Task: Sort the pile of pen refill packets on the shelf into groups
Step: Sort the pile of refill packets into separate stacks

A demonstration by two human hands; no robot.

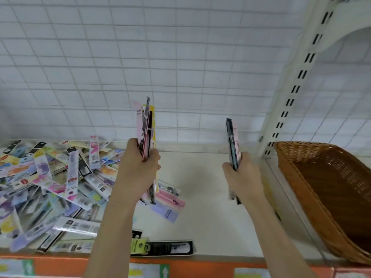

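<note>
The pile of packets [50, 183] left of the left hand [138, 167] runs off the picture's left edge, its print too blurred to read. That hand covers the middle of its bunch of packets [146, 127]. The wicker basket [329, 197] right of the right hand [242, 177] is cut by the right edge
</note>
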